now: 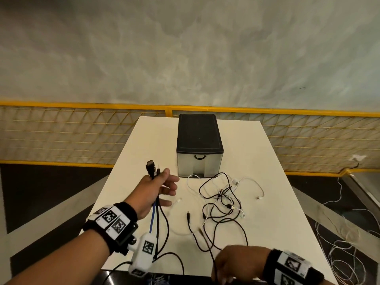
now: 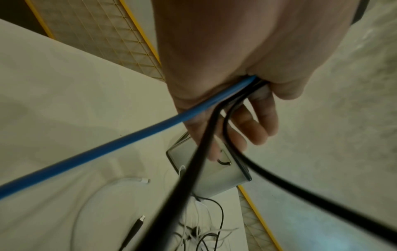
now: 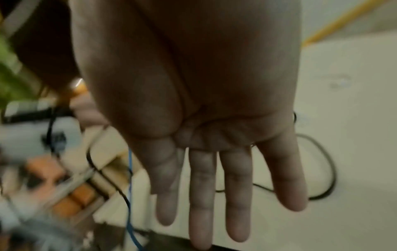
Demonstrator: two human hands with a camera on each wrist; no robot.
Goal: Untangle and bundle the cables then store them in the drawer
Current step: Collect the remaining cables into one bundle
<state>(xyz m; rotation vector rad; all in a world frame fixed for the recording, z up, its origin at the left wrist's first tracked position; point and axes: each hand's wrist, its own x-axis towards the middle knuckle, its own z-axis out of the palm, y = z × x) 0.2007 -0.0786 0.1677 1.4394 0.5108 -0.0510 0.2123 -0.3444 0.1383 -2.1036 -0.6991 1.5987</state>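
The left hand (image 1: 158, 192) is raised above the surface (image 1: 131, 161), thumb and forefinger clamped round a bunch of cables: a blue cable (image 2: 103, 147) and at least two black cables (image 2: 193, 169). Their plugs (image 1: 151, 168) stick up out of the top of the fist, while the other fingers (image 2: 257, 129) reach forward loosely. Below the hand the held cables hang down toward the near edge of the surface and run off it, past the white marker block strapped at the wrist.

The right hand (image 1: 236, 262) is low at the near edge of the surface. In the right wrist view its fingers (image 3: 238, 195) are straight and spread, palm facing the camera, with nothing in them. A thin black lead passes just in front of this hand in the head view; whether it touches the hand cannot be told.

Between the hands and further back lies a tangle of cables (image 1: 224, 200), black and white strands looped over one another, with loose ends trailing toward the near edge and a white end off to the right.

Behind the tangle stands a small drawer unit (image 1: 198, 145) with a black top and a pale front; its drawer (image 1: 200, 161) is closed. One white cable lies up against its base.
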